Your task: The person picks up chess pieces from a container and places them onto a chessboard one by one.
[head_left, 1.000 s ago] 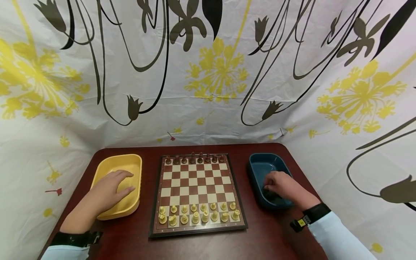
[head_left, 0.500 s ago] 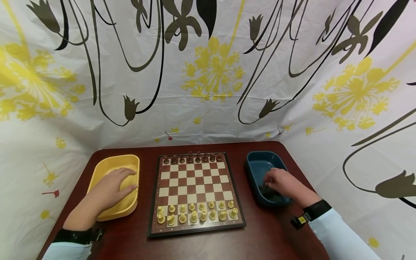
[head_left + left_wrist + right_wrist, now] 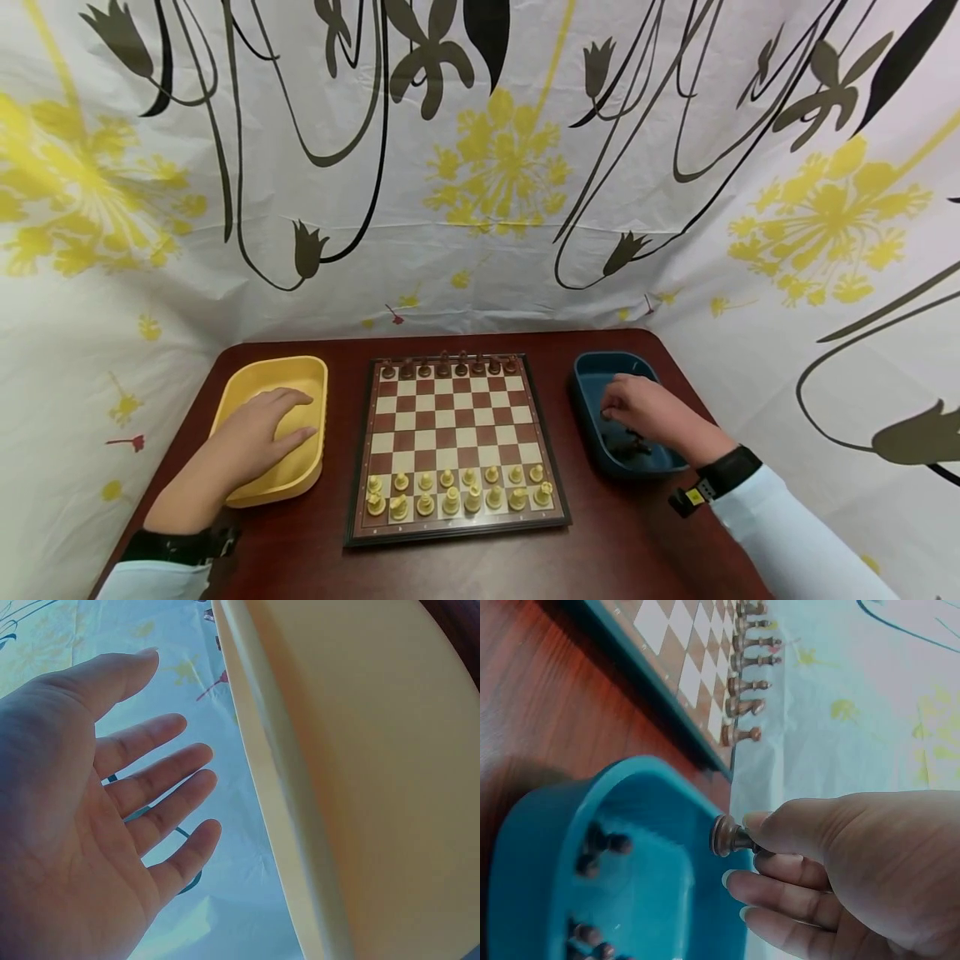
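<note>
My right hand (image 3: 637, 408) is over the blue tray (image 3: 588, 360). In the right wrist view its thumb and index finger pinch a dark brown chess piece (image 3: 724, 835), base outward. The top of that piece is hidden by the fingers. Several more dark chess pieces (image 3: 627, 446) lie loose on the tray's floor. My left hand (image 3: 258, 437), fingers spread and relaxed, hovers over the yellow tray (image 3: 321, 392) holding nothing. Between the trays lies the chessboard (image 3: 455, 412). A row of dark pieces (image 3: 444, 367) stands along its far edge.
Two rows of cream chess pieces (image 3: 451, 502) stand on the board's near side. Everything is set on a dark red table (image 3: 480, 571). A patterned white cloth (image 3: 360, 308) hangs close behind it and along both sides.
My right hand has lifted slightly and shifted away from the loose pieces in the blue tray, uncovering more of them. The left hand stays nearly still over the yellow tray.
</note>
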`<state>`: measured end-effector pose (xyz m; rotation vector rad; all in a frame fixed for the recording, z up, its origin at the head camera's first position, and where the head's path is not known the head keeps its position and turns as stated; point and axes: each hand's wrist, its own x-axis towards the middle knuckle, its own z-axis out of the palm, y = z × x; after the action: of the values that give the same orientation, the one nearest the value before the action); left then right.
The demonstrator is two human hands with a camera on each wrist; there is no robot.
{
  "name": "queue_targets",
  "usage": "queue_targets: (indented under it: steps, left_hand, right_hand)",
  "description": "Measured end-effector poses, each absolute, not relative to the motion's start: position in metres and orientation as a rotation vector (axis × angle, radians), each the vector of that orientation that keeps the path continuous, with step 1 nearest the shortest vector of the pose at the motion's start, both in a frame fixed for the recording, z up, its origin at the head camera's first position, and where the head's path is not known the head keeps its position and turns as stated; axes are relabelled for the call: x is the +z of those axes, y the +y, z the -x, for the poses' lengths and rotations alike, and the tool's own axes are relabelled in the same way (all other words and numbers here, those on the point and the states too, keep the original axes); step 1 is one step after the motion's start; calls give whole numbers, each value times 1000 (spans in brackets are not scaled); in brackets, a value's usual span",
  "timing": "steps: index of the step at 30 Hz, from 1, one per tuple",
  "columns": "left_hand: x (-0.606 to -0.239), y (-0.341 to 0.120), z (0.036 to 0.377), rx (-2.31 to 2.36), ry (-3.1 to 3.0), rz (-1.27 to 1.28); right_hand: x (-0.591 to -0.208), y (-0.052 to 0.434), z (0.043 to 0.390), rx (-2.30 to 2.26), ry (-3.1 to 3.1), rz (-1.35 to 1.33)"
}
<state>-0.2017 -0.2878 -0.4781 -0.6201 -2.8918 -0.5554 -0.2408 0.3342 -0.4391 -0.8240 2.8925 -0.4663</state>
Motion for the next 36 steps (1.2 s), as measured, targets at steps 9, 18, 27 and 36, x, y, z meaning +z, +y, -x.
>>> queue_targets:
  steps: [9,18,27,36]
  left_hand:
    - [-481,-287,202,-565,-2889,619]
    - [-482,-289,201,-567,-2885,611]
    - [-482,-291,200,-562,-2883,593]
    - [-483,-291,200,-558,-2888,579]
  right_hand:
    - [-428,279,265,-377,2885,935]
    - [-424,206,295,-287,2818,1096]
    - [-423,154,315,-312,2741,1229]
    - [-415,105,328,-315,2689,1325]
